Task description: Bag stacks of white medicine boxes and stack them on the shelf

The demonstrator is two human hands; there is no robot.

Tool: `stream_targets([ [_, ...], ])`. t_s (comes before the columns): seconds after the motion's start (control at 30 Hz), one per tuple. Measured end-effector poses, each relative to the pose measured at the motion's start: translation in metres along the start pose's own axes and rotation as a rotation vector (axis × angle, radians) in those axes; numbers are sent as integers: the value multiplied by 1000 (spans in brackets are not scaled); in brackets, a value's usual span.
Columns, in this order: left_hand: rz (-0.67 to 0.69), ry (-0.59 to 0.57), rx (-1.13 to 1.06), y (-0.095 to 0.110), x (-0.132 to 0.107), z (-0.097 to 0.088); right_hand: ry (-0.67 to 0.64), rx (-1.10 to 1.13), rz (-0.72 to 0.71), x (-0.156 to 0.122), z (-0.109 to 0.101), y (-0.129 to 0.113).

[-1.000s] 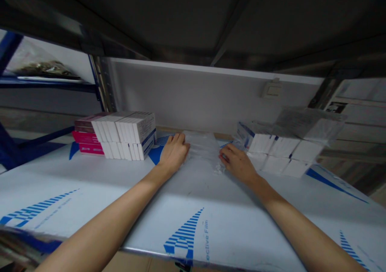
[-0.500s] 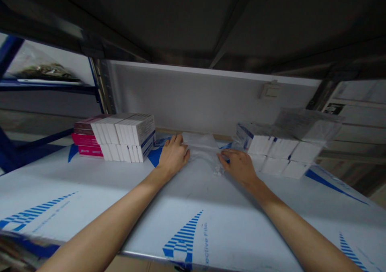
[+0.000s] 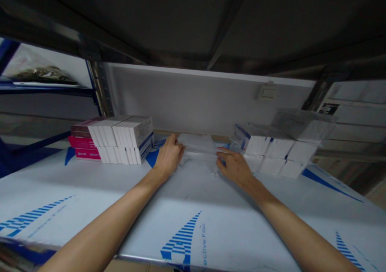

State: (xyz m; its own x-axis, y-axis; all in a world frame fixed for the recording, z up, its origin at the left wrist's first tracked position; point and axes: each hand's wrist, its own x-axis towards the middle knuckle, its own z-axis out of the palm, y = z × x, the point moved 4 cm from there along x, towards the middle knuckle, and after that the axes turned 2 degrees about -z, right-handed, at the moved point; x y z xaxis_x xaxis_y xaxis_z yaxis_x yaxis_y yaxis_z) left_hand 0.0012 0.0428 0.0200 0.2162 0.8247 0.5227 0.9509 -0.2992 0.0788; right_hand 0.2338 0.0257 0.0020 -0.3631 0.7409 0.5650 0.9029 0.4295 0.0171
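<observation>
A whitish pack in clear plastic wrap [image 3: 198, 144] lies on the film-covered shelf between my two hands, close to the back wall. Its contents are blurred by the wrap. My left hand [image 3: 169, 155] has its fingers curled against the pack's left side. On the opposite side, my right hand [image 3: 236, 165] holds the pack's right edge, with the index finger along it and the thumb lower down. Crumpled plastic [image 3: 215, 171] sticks out near the right thumb.
White boxes [image 3: 125, 137] are stacked on the left, beside pink boxes [image 3: 86, 148]. More white boxes [image 3: 280, 149] stand on the right under loose clear plastic [image 3: 301, 123]. A dark shelf [image 3: 181, 27] hangs low overhead. A wall switch [image 3: 267, 92] is behind.
The view has shifted slightly. My left hand has turned a little more upright at the pack's side, and the right index finger is straighter along its edge. The pack's top looks flatter.
</observation>
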Motion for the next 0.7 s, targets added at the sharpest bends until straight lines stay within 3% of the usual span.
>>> stream_targets([
  [0.2, -80, -34, 22, 3, -4, -1, -70, -6, 26, 0, -4, -6],
  [0.3, -46, -66, -34, 4, -5, 3, -123, -35, 45, -1, -2, -10],
  [0.53, 71, -8, -43, 4, -1, 4, 50, 54, 52, 1, -2, -2],
  [0.7, 24, -10, -32, 7, -2, 2, -73, -42, 100, 0, -4, -10],
])
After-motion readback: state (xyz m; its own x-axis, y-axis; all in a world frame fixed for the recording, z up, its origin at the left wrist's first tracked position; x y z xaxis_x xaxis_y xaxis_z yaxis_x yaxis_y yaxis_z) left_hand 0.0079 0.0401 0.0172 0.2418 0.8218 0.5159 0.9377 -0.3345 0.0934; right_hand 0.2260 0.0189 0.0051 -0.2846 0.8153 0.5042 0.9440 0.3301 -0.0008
